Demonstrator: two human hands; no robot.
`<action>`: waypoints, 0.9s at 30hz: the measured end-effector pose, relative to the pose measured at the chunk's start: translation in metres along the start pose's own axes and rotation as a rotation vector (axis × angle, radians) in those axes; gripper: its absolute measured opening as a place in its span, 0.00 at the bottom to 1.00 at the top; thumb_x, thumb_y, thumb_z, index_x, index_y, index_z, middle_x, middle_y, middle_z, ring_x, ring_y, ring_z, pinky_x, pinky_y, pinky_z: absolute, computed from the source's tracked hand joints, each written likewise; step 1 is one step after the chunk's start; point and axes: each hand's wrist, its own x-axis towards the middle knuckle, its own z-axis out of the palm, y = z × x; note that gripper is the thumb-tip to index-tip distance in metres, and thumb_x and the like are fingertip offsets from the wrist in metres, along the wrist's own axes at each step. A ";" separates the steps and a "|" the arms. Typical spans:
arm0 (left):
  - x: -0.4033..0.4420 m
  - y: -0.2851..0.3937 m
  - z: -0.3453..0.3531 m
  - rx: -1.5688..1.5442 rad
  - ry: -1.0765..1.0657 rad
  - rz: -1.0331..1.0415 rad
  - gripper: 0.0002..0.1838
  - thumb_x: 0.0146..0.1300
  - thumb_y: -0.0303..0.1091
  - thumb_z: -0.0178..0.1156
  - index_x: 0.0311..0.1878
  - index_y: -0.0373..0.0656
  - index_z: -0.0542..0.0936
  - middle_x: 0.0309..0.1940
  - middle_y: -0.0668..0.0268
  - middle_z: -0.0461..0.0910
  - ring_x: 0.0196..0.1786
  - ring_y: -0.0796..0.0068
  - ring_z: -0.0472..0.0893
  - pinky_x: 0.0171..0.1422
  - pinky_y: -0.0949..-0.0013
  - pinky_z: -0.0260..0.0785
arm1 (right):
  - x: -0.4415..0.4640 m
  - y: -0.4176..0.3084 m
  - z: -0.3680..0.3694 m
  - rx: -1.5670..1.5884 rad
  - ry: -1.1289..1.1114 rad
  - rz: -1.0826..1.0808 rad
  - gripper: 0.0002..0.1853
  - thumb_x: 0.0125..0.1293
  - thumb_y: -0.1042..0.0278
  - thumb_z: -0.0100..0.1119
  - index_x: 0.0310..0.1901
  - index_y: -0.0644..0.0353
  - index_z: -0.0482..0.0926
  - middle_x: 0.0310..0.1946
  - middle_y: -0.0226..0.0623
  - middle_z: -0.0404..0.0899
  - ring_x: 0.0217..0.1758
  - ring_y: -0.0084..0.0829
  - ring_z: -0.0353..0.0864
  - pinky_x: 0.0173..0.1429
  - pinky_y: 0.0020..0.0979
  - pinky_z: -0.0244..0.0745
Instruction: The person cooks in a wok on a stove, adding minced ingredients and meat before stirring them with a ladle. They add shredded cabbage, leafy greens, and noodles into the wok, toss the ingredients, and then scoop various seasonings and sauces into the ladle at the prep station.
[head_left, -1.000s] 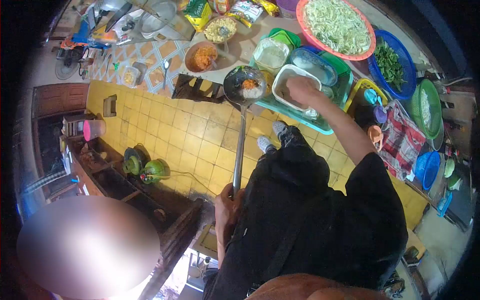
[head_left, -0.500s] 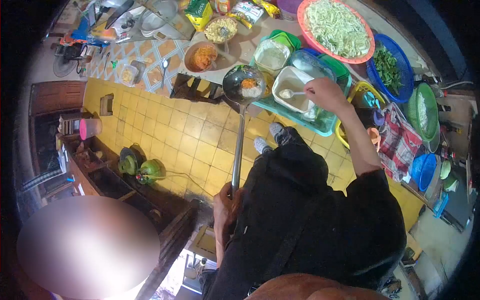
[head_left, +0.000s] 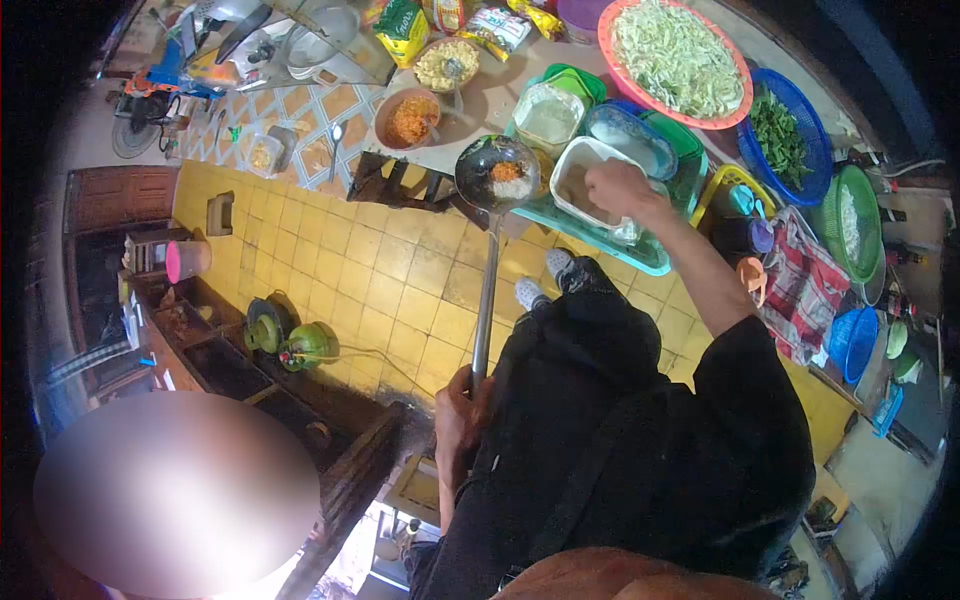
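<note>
My left hand (head_left: 460, 412) is wrapped round the end of a long metal handle. At its far end is a dark, round ladle (head_left: 487, 260), its bowl holding orange paste (head_left: 506, 171) and a heap of white powder (head_left: 513, 188). My right hand (head_left: 618, 190) dips into a white rectangular tub (head_left: 567, 158), fingers closed around a small spoon whose bowl is hidden behind the hand. Tub and neighbouring containers stand in a teal tray (head_left: 655, 262). A bowl of orange paste (head_left: 410, 118) sits left of the ladle.
A pink colander of shredded cabbage (head_left: 680, 60), a blue basket of greens (head_left: 780, 135) and a green basket (head_left: 852, 225) line the right side. Seasoning packets (head_left: 498, 30) lie at the back. Gas cylinders (head_left: 305, 345) stand on the yellow tiled floor (head_left: 340, 270).
My right hand has moved left and down into the white tub, taking the spoon from view. My left hand still grips the ladle, which appears slightly further right with the view.
</note>
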 end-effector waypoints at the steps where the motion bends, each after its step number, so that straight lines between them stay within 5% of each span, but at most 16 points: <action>1: 0.000 -0.003 0.002 -0.054 0.004 -0.008 0.17 0.61 0.40 0.61 0.45 0.35 0.78 0.24 0.54 0.78 0.27 0.67 0.76 0.35 0.63 0.69 | -0.008 0.002 -0.012 0.033 0.024 -0.028 0.09 0.54 0.68 0.53 0.30 0.58 0.84 0.32 0.46 0.83 0.38 0.46 0.83 0.41 0.44 0.78; 8: 0.002 0.022 -0.009 0.025 -0.017 0.007 0.17 0.61 0.40 0.61 0.46 0.35 0.78 0.26 0.52 0.79 0.29 0.66 0.78 0.36 0.63 0.69 | -0.039 0.023 -0.037 0.436 0.123 -0.100 0.09 0.52 0.65 0.58 0.30 0.59 0.83 0.27 0.45 0.81 0.31 0.43 0.82 0.36 0.38 0.74; 20: 0.000 -0.006 -0.003 -0.075 -0.023 -0.036 0.18 0.61 0.41 0.62 0.47 0.36 0.78 0.27 0.52 0.79 0.28 0.65 0.79 0.35 0.63 0.69 | -0.046 0.023 -0.057 0.439 0.067 -0.082 0.10 0.55 0.68 0.60 0.34 0.65 0.82 0.29 0.45 0.83 0.33 0.36 0.84 0.39 0.33 0.76; 22: -0.003 -0.011 -0.003 0.022 0.045 0.094 0.17 0.61 0.41 0.62 0.46 0.36 0.78 0.26 0.52 0.79 0.28 0.64 0.79 0.34 0.62 0.69 | -0.049 0.021 -0.068 0.425 0.067 -0.076 0.10 0.54 0.67 0.59 0.35 0.63 0.83 0.29 0.45 0.83 0.34 0.39 0.84 0.40 0.35 0.76; 27: -0.015 0.023 -0.020 0.050 -0.043 0.027 0.16 0.62 0.41 0.62 0.45 0.37 0.78 0.22 0.56 0.77 0.26 0.65 0.78 0.32 0.62 0.68 | -0.052 -0.003 -0.101 0.505 0.197 -0.202 0.10 0.55 0.67 0.56 0.35 0.61 0.83 0.30 0.46 0.82 0.36 0.41 0.84 0.41 0.38 0.77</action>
